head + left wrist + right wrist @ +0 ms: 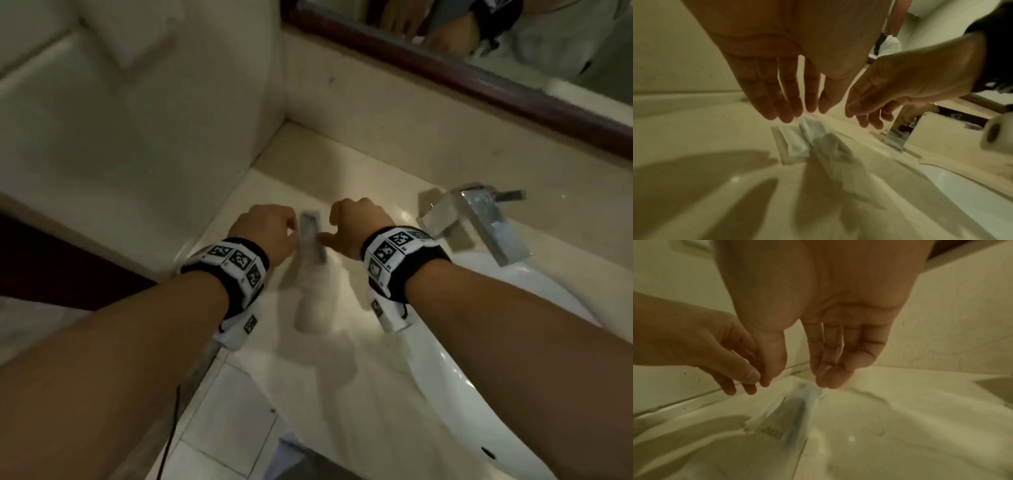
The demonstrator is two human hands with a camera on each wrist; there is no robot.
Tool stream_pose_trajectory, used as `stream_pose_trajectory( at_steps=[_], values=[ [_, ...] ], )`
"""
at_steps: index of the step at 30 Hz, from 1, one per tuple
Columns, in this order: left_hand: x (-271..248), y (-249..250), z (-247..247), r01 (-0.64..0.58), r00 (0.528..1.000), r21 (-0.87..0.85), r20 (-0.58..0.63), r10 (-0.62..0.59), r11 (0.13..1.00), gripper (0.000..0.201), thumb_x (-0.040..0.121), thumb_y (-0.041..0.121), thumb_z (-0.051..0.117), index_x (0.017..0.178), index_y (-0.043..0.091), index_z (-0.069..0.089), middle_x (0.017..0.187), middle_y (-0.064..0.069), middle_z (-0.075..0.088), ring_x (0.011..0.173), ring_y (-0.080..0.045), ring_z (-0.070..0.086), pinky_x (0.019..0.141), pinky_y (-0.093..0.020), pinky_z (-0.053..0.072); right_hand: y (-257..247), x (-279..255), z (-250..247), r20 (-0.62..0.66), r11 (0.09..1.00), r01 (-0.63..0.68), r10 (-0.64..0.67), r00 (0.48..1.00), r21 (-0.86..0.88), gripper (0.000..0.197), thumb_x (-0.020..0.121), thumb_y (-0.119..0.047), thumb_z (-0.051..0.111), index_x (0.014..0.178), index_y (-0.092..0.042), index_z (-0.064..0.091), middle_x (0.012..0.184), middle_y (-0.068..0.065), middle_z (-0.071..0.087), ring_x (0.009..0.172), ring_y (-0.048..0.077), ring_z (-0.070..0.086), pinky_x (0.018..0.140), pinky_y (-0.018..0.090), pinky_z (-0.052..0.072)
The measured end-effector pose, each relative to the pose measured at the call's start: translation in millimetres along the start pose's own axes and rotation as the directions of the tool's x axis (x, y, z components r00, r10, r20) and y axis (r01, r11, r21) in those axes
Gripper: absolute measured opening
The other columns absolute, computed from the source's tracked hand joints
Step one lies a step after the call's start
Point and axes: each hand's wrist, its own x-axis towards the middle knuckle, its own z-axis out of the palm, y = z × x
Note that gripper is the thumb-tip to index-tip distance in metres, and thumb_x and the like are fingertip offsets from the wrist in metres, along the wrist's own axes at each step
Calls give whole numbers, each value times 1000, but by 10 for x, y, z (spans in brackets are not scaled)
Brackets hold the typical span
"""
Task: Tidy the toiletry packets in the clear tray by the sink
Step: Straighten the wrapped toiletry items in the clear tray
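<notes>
Several toiletry packets [311,236] lie in a blurred heap on the beige counter between my hands. The clear tray [780,146] shows only as a faint rim beside a white packet [795,142] and a grey one [830,146]. My left hand [270,229] hangs just above them, fingers [777,97] straight and empty. My right hand [346,222] hovers close on the other side, fingers [830,353] pointing down at a grey-blue packet [793,410], holding nothing. Neither hand clearly touches a packet.
A chrome faucet [479,219] and the white sink basin [479,342] lie right of my hands. A dark-framed mirror [445,75] runs along the back wall. A toilet roll [995,134] and a pale box [937,129] stand beyond the faucet. The counter's edge [205,370] drops off at the left.
</notes>
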Motion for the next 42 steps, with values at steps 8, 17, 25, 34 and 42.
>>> stream_pose_trajectory(
  at_steps=[8, 17, 25, 34, 42],
  values=[
    [178, -85, 436, 206, 976, -111, -49, -212, 972, 35, 86, 31, 68, 119, 23, 63, 121, -10, 59, 105, -31, 60, 87, -38, 51, -62, 135, 468, 44, 986, -86, 81, 996, 143, 49, 81, -64, 52, 88, -16, 52, 94, 11, 64, 77, 31, 60, 63, 34, 48],
    [341, -41, 568, 401, 897, -318, -54, -439, 859, 42, 77, 30, 82, 109, 18, 57, 108, -11, 66, 96, -34, 64, 82, -42, 56, -44, 194, 718, 90, 963, -165, 148, 985, 213, 29, 92, -35, 54, 107, -10, 58, 111, 16, 61, 97, 37, 61, 70, 35, 44],
    [331, 233, 283, 280, 938, -347, -98, -332, 895, 34, 78, 29, 82, 106, 21, 65, 103, -8, 72, 96, -28, 67, 82, -35, 55, 98, -30, 262, -26, 952, -138, 151, 988, 275, 30, 92, -33, 55, 107, -7, 56, 113, 19, 59, 98, 38, 60, 68, 33, 40],
    [229, 1554, -500, -33, 969, -322, -242, -48, 946, 28, 79, 29, 81, 100, 23, 64, 103, -5, 72, 100, -27, 65, 87, -39, 54, 736, -784, -884, -286, 925, -183, 284, 915, 332, 28, 92, -36, 53, 98, -8, 55, 99, 18, 61, 92, 37, 61, 66, 31, 38],
    [-255, 3314, -680, -307, 945, -353, -225, 239, 883, 24, 77, 25, 79, 97, 23, 66, 93, -2, 70, 95, -23, 65, 88, -36, 53, 1918, -1920, -1545, -475, 883, -331, 460, 750, 333, 26, 89, -35, 51, 81, -10, 53, 94, 19, 66, 87, 36, 62, 64, 32, 38]
  ],
)
